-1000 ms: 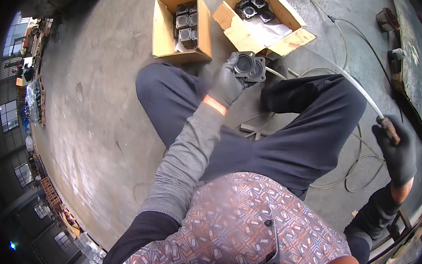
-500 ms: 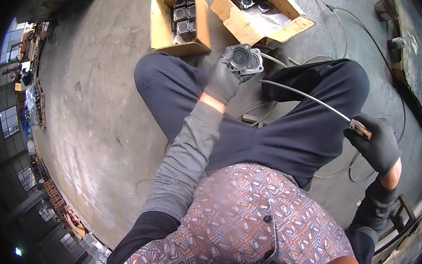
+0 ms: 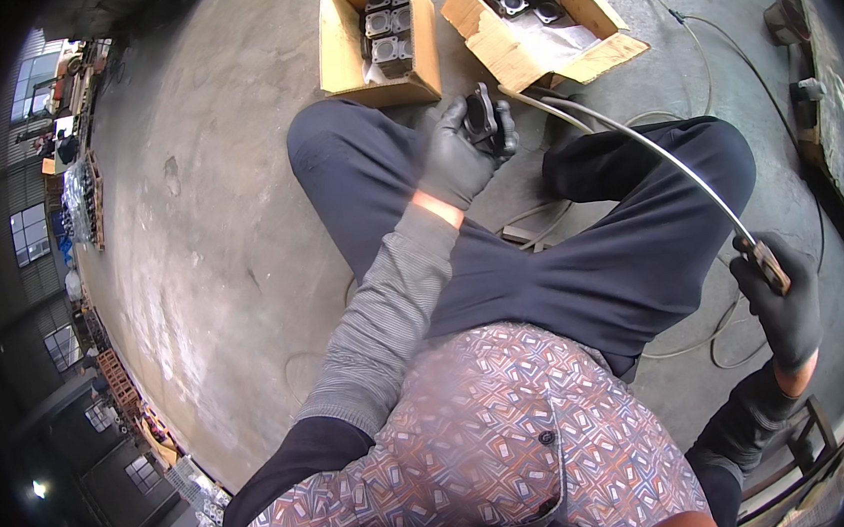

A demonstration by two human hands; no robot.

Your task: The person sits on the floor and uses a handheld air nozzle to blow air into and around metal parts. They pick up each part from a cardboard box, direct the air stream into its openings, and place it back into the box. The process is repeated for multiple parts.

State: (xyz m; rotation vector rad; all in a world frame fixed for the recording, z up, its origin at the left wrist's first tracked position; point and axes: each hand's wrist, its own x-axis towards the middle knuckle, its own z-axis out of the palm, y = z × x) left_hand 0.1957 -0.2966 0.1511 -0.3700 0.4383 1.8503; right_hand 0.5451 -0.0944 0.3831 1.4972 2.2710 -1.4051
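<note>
My left hand (image 3: 456,165), in a dark glove, is closed around a dark metal flanged part (image 3: 479,116) above the gap between my knees. The part is turned nearly edge-on, so its face hardly shows. Out by my right knee, my gloved right hand (image 3: 785,304) grips the brown handle (image 3: 770,269) of a long, thin metal rod tool (image 3: 672,159). Its shaft appears curved in this view and reaches across my right leg toward the front of the right-hand carton. The rod's tip and the flanged part are apart.
Ahead of my knees stand two open cardboard boxes: the left carton (image 3: 339,50) holds several flanged parts (image 3: 389,50), the right carton (image 3: 594,70) several more. A hose (image 3: 710,78) loops over the concrete floor. At far right are a rusty can (image 3: 784,21) and a board (image 3: 837,97).
My left hand has turned the flanged part from face-up to nearly edge-on. The rod has swung farther forward at its far end, while my right hand has shifted slightly right and nearer.
</note>
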